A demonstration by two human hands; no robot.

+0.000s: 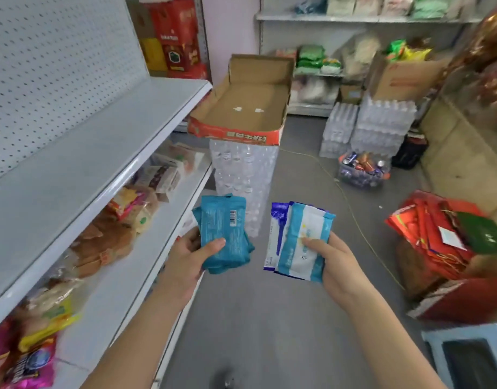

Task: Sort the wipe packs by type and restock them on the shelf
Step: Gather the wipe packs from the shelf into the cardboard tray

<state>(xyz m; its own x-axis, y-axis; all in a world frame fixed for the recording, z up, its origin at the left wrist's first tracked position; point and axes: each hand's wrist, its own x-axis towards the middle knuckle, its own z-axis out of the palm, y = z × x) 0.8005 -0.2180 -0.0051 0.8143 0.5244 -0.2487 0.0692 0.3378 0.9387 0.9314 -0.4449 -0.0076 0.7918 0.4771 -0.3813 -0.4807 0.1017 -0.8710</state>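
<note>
My left hand grips a small stack of teal wipe packs, barcode side up, thumb across the top one. My right hand holds a fanned stack of blue-and-white wipe packs, with a darker blue-edged pack showing at the left of the stack. Both stacks are held above the grey floor, side by side and apart. To my left runs the white upper shelf, its surface bare in front of a perforated back panel.
The lower shelf carries bagged snacks and bread. An open empty cardboard box sits on stacked bottled water ahead. More water cases, a basket of cans and red gift bags stand to the right. A pale stool is at bottom right.
</note>
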